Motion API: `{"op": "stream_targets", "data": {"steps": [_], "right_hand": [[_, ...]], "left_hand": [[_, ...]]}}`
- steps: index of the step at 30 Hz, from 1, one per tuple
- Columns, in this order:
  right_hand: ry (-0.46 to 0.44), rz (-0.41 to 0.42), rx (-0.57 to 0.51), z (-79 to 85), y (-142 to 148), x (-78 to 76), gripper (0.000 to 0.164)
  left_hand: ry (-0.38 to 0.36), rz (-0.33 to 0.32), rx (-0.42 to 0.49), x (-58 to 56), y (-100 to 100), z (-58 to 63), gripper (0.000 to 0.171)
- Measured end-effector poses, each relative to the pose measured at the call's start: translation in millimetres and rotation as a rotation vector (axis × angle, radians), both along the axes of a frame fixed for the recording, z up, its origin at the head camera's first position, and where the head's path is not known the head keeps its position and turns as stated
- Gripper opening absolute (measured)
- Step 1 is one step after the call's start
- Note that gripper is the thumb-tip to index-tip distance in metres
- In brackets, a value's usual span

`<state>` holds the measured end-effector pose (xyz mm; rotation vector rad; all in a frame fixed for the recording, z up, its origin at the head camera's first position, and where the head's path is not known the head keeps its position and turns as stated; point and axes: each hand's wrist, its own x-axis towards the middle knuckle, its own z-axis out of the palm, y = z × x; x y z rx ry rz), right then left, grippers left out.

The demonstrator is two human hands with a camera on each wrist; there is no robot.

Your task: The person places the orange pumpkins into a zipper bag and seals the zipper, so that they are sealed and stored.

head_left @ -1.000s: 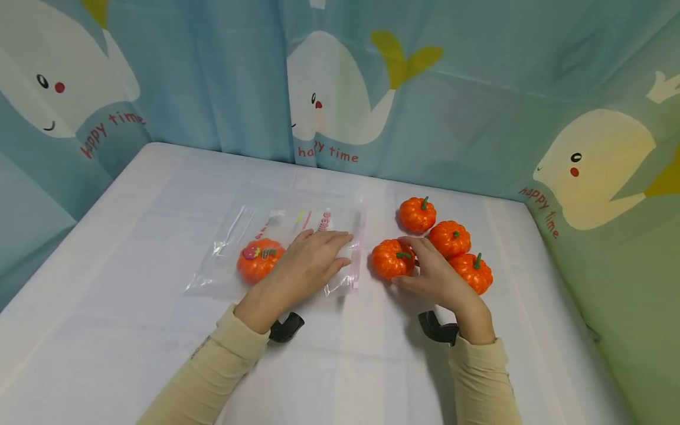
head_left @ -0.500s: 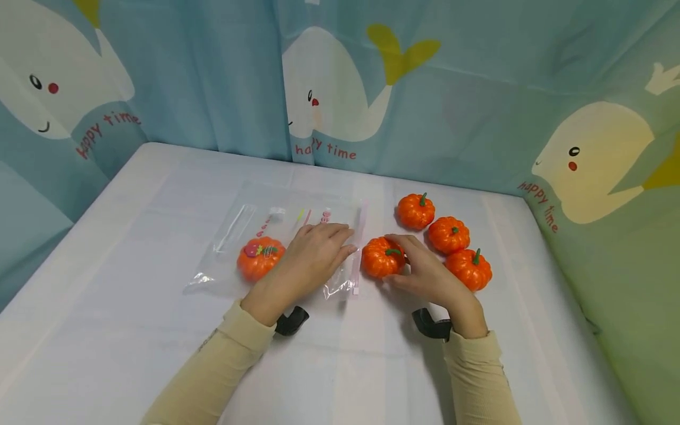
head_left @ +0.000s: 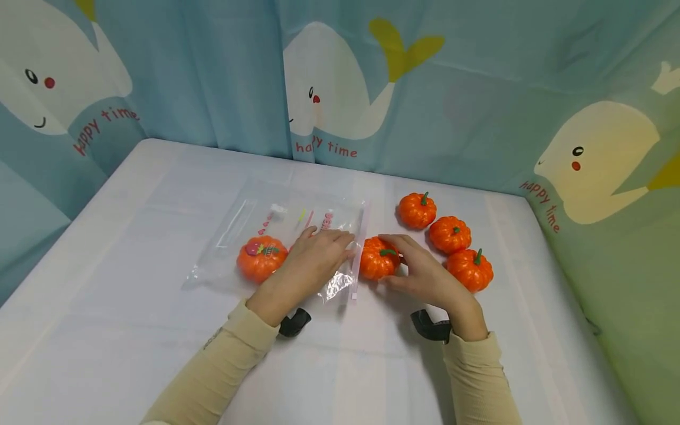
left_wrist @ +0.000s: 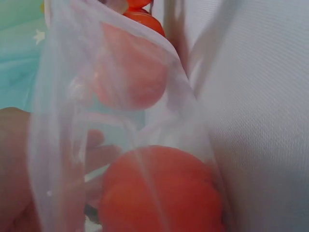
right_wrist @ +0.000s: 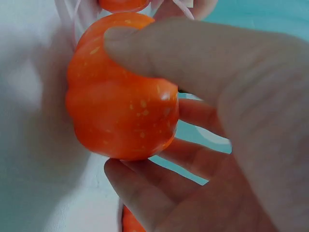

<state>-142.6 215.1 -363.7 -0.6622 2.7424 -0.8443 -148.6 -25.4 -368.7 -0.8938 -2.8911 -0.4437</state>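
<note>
The step in hand looks like loading the slider zip bag. The right hand grips a small orange pumpkin between thumb and fingers, right at the bag's mouth. The left hand lies over the bag; whether it pinches the film, I cannot tell. The next move probably calls for a raised rim and a leftward push towards the 1 bagged pumpkin.

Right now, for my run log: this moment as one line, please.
right hand: holds pumpkin at bag opening; left hand: over bag; three pumpkins: on table, right
</note>
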Motion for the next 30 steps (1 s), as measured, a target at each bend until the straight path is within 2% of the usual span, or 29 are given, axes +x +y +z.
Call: {"op": "stream_targets", "data": {"steps": [6, 9, 16, 23, 26, 30], "right_hand": [[-0.024, 0.014, -0.060, 2.3, -5, -1.3, 0.071], [-0.046, 0.017, -0.086, 0.0, -8, -0.3, 0.070], [-0.105, 0.049, -0.202, -8.2, -16, 1.0, 0.071], [-0.237, 0.049, -0.311, -12.6, -18, -1.0, 0.068], [-0.255, 0.039, -0.330, -13.8, -18, -0.8, 0.063], [-0.239, 0.042, -0.353, -15.6, -22, -0.6, 0.056]], "left_hand": [[0.087, 0.009, 0.116, -2.8, -4, 1.6, 0.041], [0.101, 0.001, 0.169, -2.3, -6, 2.1, 0.040], [0.033, 0.019, 0.247, 0.1, -6, 0.2, 0.041], [-0.017, 0.049, 0.264, -1.0, -6, 2.7, 0.039], [-0.031, 0.056, 0.277, -1.1, -6, 2.5, 0.038], [-0.006, 0.046, 0.296, -1.0, -6, 3.1, 0.036]]}}
